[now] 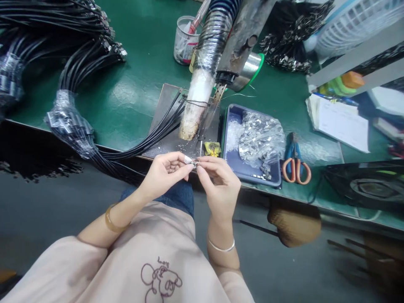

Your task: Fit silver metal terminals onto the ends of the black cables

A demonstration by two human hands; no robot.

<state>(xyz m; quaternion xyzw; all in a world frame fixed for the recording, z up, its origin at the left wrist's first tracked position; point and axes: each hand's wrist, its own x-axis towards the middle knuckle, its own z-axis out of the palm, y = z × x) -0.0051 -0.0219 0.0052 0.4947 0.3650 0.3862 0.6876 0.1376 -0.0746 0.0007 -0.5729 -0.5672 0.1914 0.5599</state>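
My left hand [166,172] and my right hand [217,183] meet at the front edge of the green bench. Both pinch a small metal connector shell [193,161] between thumb and fingertips. Whether a cable is attached to it I cannot tell. Just above the hands hangs a soldering tool [202,141] beside a wrapped fume hose [198,97], over a grey metal plate [164,109]. A fan of black cables [158,132] lies across that plate from the left.
A blue tray [235,164] with a plastic bag of metal shells [260,136] sits right of the hands. Orange-handled scissors [295,166], a solder spool [251,67], a clear cup [184,40], black cable bundles [72,63] and papers [341,120] lie around.
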